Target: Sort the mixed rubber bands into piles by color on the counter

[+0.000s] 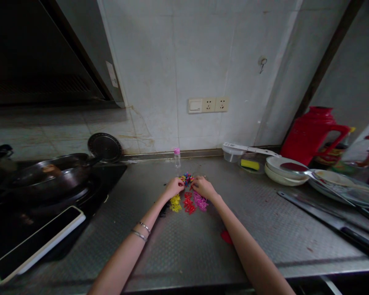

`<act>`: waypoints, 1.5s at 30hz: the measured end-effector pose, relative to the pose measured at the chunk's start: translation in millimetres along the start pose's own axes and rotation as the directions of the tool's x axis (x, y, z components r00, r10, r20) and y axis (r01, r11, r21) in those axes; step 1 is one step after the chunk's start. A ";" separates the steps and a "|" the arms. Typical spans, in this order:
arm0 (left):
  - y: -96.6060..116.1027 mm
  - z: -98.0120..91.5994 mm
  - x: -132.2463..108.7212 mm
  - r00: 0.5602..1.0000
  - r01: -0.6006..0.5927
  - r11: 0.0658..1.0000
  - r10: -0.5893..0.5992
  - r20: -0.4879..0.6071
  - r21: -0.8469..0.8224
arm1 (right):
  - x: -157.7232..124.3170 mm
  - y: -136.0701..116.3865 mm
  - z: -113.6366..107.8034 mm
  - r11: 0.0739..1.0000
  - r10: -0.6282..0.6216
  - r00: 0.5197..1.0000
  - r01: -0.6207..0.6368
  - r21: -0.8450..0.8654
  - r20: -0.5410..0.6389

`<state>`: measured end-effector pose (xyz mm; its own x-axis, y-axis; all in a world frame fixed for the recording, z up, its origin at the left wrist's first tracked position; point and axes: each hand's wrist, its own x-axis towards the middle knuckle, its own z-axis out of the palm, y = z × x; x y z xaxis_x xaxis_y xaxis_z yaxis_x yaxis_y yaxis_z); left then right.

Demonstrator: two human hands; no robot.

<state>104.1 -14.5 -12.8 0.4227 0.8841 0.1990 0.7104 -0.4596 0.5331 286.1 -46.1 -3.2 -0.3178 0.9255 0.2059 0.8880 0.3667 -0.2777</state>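
My left hand is at the left edge of a mixed pile of small coloured bands, fingers pinched together. Opposite it, my right hand also pinches at the pile's right side. Whatever lies between either set of fingertips is too small to make out. Nearer to me are sorted heaps: yellow bands, red bands and pink-purple bands. A dark heap is partly hidden by my left forearm. Behind the mixed pile stands a small clear bottle with a pink cap.
On the left are a wok on the stove and a phone-like device. To the right sit a yellow sponge, stacked bowls, a long knife and a red thermos. A red object lies beside my right forearm.
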 end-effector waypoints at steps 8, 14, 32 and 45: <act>12.0 3.5 0.1 1.000 -0.011 0.989 0.012 -0.010 0.148 | -0.3 -0.4 0.9 0.999 -0.043 0.999 0.043 0.001 -0.002; 16.2 0.0 -0.8 0.999 -0.015 0.989 0.022 -0.046 0.144 | -0.8 -0.3 0.0 0.999 -0.045 0.999 0.045 0.028 -0.004; 14.3 -4.8 -1.0 0.997 -0.003 0.992 0.013 -0.076 0.126 | -1.1 -3.3 -2.6 0.993 -0.073 0.997 0.073 0.092 -0.007; 16.9 -5.9 -2.0 1.000 -0.010 0.995 0.013 -0.026 0.095 | 1.7 -14.2 -11.6 0.950 -0.219 0.975 0.204 0.236 0.038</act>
<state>111.9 -23.6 0.6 0.4169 0.8800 0.2275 0.7560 -0.4747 0.4506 276.8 -50.8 12.0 -0.5168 0.8258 0.2257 0.7001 0.5594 -0.4437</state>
